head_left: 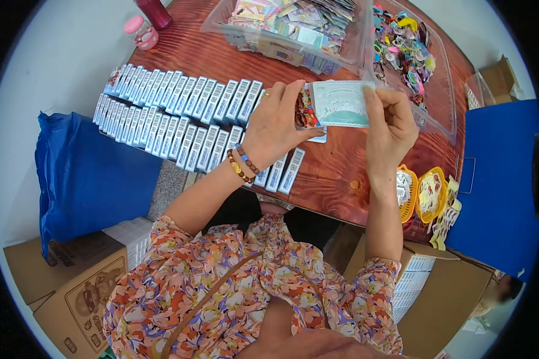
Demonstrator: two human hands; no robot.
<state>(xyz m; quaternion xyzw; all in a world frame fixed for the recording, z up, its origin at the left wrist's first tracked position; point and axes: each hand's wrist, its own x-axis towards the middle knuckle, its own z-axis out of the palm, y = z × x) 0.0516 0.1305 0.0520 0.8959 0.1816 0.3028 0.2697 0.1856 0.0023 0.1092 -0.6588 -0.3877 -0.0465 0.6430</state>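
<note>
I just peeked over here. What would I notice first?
Probably the two hands, left hand and right hand, holding up a pale green packet in the middle. Next, the long rows of small white boxes on the red-brown table at left, then the clear bins of colourful bits behind.

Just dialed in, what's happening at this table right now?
A person at a reddish wooden table holds a small pale green box in both hands: the left hand grips its end, where colourful small items show, and the right hand pinches the other side. Rows of similar boxes lie lined up to the left. Beyond are a clear bin of packets and a clear bin of colourful trinkets.
</note>
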